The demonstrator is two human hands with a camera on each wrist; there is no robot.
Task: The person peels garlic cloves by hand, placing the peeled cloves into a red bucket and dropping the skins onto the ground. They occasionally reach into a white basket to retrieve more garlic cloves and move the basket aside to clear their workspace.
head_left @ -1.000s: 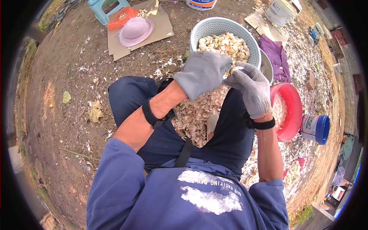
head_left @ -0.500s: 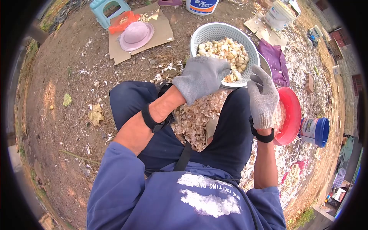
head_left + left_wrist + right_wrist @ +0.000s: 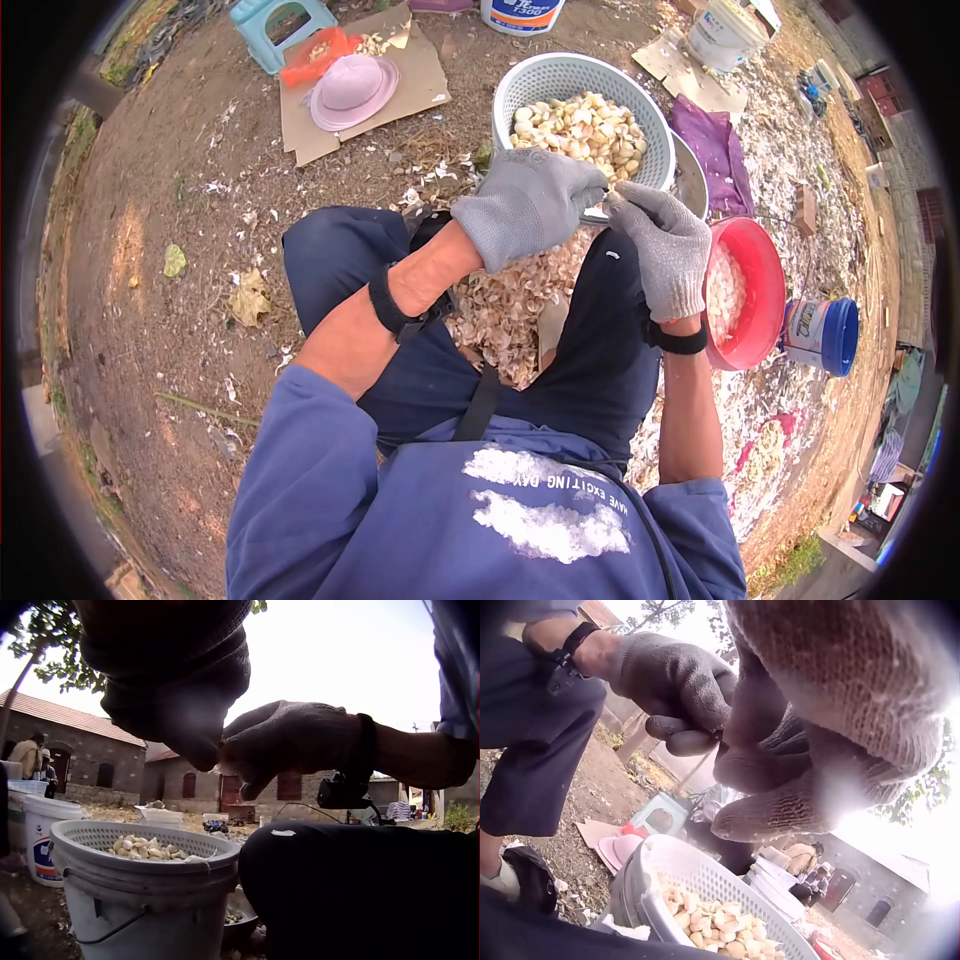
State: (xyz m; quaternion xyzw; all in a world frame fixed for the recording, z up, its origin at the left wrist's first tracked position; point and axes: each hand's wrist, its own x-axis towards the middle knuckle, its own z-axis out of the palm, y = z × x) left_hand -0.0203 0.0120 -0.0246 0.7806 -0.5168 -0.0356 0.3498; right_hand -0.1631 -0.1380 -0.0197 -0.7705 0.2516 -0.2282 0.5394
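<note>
Both hands wear grey knit gloves and meet fingertip to fingertip in front of the near rim of a colander [image 3: 505, 105] of unpeeled garlic cloves [image 3: 580, 130]. My left hand [image 3: 530, 203], fingers curled and back upward, pinches at a small garlic clove [image 3: 614, 191]. From the other side the thumb and fingers of my right hand [image 3: 665, 245] pinch the same clove, mostly hidden by the gloves. In the left wrist view the colander sits on a white bucket [image 3: 142, 915]. A pale flake of skin [image 3: 613, 254] shows over the right knee.
A red tub [image 3: 765, 300] with pale cloves stands right of the right wrist, beside a blue-rimmed bucket [image 3: 840, 338]. Loose garlic skins [image 3: 505, 325] heap between the legs. A pink hat [image 3: 352, 92] lies on cardboard [image 3: 425, 75], near a blue stool [image 3: 255, 40].
Half a second ago the right hand was apart on the right, its fingers loosely spread; it has come back left to the left fingertips. The left hand has stayed nearly in place.
</note>
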